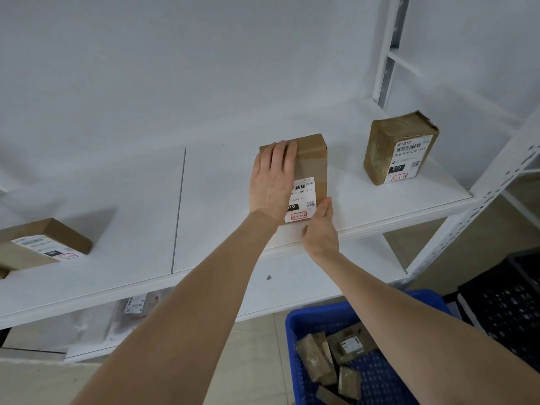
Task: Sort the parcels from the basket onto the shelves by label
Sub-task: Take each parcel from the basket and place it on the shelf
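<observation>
A brown cardboard parcel (311, 159) with a white label stands upright on the white shelf (222, 182), near its front edge. My left hand (273, 179) lies flat against the parcel's left front face, fingers straight and reaching its top edge. My right hand (320, 229) touches the parcel's lower right corner with straight fingers. The blue basket (295, 325) sits on the floor at the lower right and holds several brown parcels (336, 358).
A tape-wrapped brown parcel (400, 147) stands on the same shelf to the right. Another cardboard parcel (49, 241) lies at the shelf's left end. A white shelf upright (473, 206) rises at the right. A black crate (508, 305) stands behind the basket. A lower shelf holds a bagged parcel (134, 305).
</observation>
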